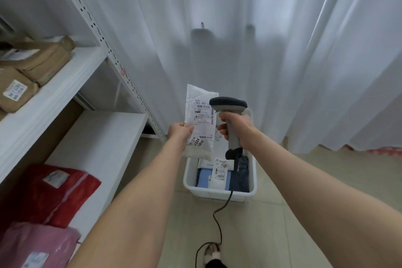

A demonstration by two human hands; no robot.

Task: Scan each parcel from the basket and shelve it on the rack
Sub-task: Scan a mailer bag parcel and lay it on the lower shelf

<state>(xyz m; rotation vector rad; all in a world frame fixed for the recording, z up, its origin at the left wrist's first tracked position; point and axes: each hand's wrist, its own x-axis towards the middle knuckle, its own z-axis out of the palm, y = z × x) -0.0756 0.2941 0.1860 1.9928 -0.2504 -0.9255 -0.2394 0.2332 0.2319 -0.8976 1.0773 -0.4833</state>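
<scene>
While the left hand [179, 132] pinches the parcel [201, 119] at its lower left edge, thumb on the front, the parcel stands upright above the basket [217, 194], long axis near vertical and label [203, 115] facing the person. The right hand [237, 128] is wrapped round the scanner [228, 104] handle. The scanner's head sits just right of the label and overlaps its edge. The scan looks to be the step in hand. The rack [102, 137] lies to the left, so the left hand is nearer for shelving.
</scene>
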